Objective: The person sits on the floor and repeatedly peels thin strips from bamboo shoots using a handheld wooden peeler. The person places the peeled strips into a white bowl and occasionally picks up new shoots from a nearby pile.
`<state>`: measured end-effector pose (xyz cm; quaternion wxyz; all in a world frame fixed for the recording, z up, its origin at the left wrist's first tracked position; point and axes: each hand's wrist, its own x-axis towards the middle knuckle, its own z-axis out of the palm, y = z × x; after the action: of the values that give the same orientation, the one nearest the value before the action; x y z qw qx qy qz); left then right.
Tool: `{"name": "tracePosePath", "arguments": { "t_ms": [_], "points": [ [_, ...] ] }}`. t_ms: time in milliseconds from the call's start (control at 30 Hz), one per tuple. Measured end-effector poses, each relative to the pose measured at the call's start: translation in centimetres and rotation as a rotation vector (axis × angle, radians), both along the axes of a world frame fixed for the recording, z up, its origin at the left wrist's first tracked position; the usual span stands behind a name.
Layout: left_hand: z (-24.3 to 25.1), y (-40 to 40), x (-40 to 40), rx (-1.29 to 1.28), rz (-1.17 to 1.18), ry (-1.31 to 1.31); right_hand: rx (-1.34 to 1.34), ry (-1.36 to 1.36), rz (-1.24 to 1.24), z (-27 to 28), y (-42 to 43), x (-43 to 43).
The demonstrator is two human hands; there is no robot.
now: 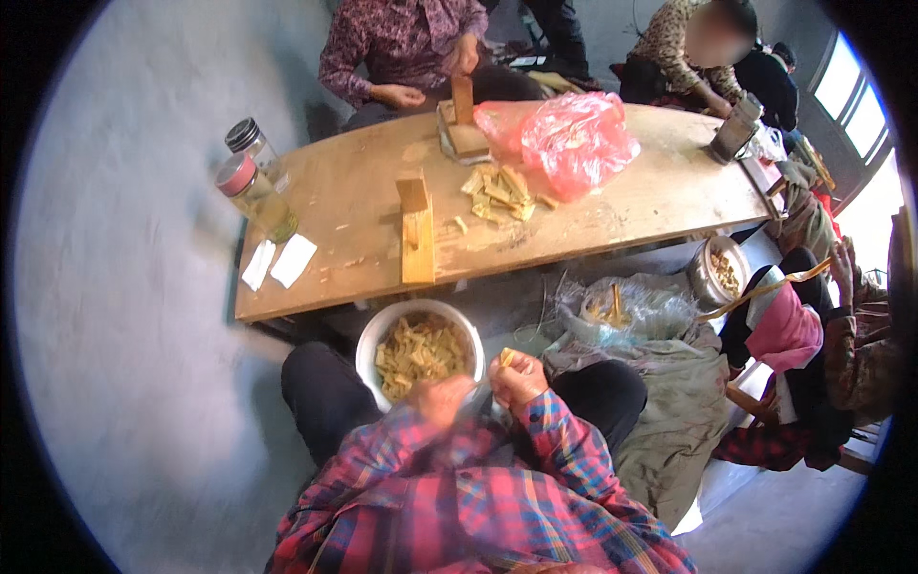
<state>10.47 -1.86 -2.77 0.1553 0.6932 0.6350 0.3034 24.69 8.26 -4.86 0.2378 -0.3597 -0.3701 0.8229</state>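
Just over my lap, my right hand (518,382) has its fingers closed around a small pale-yellow piece (507,356), whose end sticks up past the thumb. My left hand (441,402) is blurred by motion beside it, at the near rim of a white bucket (367,349). Whether its fingers hold anything is not clear. Between my knees, the bucket holds many flat yellow-tan strips (419,355), perhaps plant material. More such pieces (502,192) lie in a loose pile on the wooden table (344,208) in front of me.
On the table are a wooden stand (417,247), a second one (466,133), a pink plastic bag (574,143), a lidded bottle (258,197) and folded white paper (294,260). A co-worker (405,57) sits opposite. To the right are a plastic-covered container (609,305) and another bucket (717,273).
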Motion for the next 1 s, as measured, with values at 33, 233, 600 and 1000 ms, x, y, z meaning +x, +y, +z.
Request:
{"name": "tracePosePath", "arguments": {
  "t_ms": [33,233,600,1000],
  "points": [
    [0.0,0.1,-0.1,-0.015,0.005,-0.011,0.03,0.004,-0.001,-0.1,0.1,-0.1],
    [-0.9,0.6,-0.7,0.111,0.053,0.129,0.132,0.054,0.125,0.9,0.2,0.1],
    [1.8,0.0,0.7,0.134,0.013,-0.025,0.34,-0.117,-0.12,-1.3,0.1,0.5],
    [-0.7,-0.7,0.5,0.194,-0.038,0.019,0.322,-0.077,-0.209,-1.4,-0.4,0.7]
  ]
}}
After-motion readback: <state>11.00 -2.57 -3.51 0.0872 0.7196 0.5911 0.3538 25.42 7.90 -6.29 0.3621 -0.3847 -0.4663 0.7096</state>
